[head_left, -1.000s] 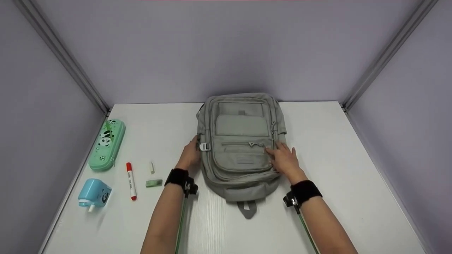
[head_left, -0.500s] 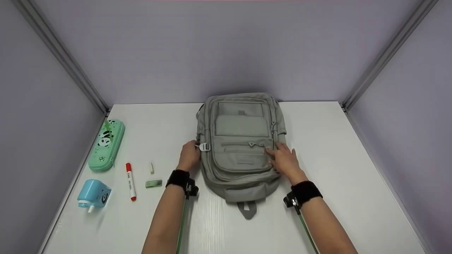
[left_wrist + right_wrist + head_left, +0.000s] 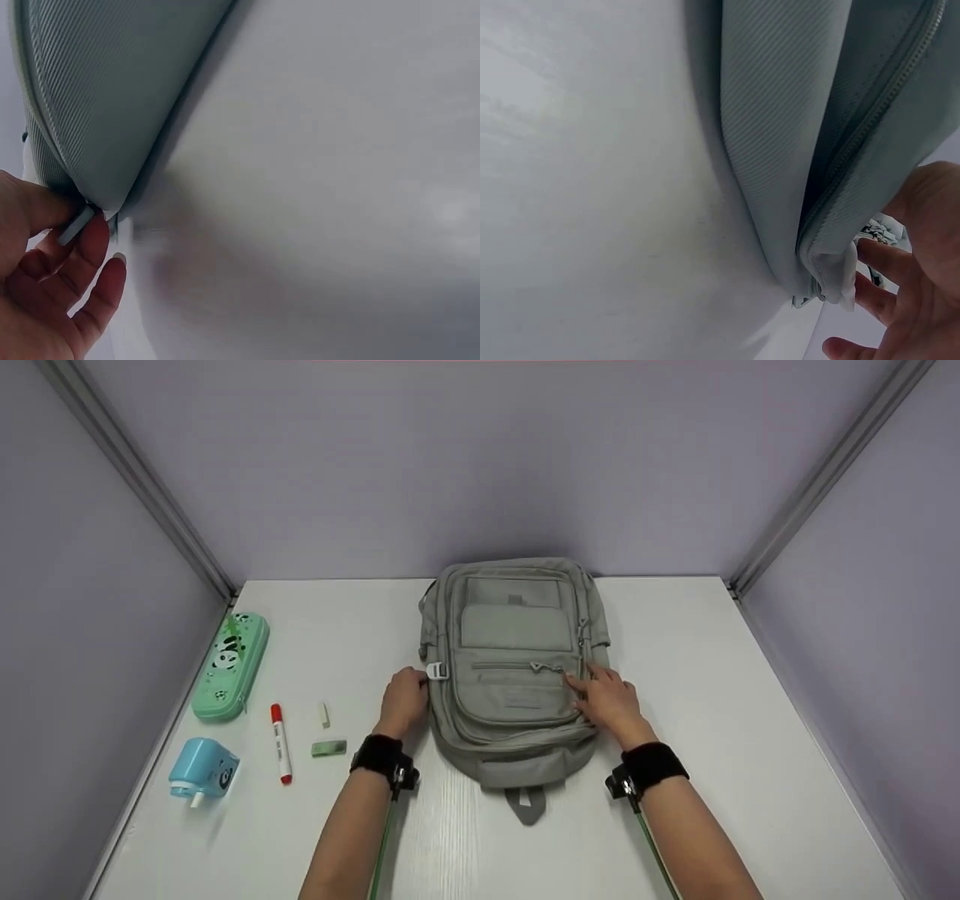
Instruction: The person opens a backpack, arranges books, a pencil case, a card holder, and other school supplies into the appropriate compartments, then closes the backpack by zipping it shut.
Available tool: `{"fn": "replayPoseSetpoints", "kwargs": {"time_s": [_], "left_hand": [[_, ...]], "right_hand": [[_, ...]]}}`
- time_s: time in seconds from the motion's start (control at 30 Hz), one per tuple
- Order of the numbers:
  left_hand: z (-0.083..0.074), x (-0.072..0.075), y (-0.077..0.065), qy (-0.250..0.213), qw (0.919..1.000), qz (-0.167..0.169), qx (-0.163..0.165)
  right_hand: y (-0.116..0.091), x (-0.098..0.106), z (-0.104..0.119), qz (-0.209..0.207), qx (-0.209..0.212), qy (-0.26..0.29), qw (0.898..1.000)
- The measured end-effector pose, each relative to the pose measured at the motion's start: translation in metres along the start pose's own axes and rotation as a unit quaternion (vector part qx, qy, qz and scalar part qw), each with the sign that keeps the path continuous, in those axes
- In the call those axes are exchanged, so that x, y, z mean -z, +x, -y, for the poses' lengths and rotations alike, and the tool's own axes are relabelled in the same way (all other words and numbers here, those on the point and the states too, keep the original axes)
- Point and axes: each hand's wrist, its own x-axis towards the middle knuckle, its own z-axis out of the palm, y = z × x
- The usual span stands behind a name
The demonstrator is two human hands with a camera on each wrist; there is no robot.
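A grey-green backpack (image 3: 514, 630) lies front side up, its top loop (image 3: 526, 804) pointing toward me. At its left edge, just by a white buckle (image 3: 436, 670), is my left hand (image 3: 405, 701). Thumb and forefinger pinch a small grey zipper pull (image 3: 76, 226) there, the other fingers loosely bent. My right hand (image 3: 609, 701) holds the right side of the backpack, thumb on the front panel and fingers at the side. In the right wrist view those fingers reach behind a pale flap (image 3: 849, 277) beside an open fold with a zipper (image 3: 877, 105).
On the left of the white table (image 3: 697, 660) lie a green panda pencil case (image 3: 230, 667), a blue pencil sharpener (image 3: 204, 769), a red-capped marker (image 3: 280, 744), a small white eraser (image 3: 324, 715) and a green block (image 3: 328, 748). Grey walls (image 3: 480, 465) enclose the back and sides.
My left hand has come slightly toward me along the backpack's left edge, its fingers now more in sight. My right hand stays in place, and the backpack has hardly moved.
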Motion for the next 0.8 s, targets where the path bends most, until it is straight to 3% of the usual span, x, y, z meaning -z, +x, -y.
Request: {"fn": "replayPoseSetpoints", "kwargs": {"time_s": [0.23, 0.8], "left_hand": [[-0.006, -0.002, -0.025, 0.069, 0.9969, -0.027, -0.028], [-0.022, 0.011, -0.085, 0.078, 0.995, -0.028, -0.057]], "right_hand": [[0.0, 0.0, 0.0, 0.002, 0.0, 0.01, 1.0], [0.0, 0.0, -0.001, 0.013, -0.01, 0.002, 1.0]]}}
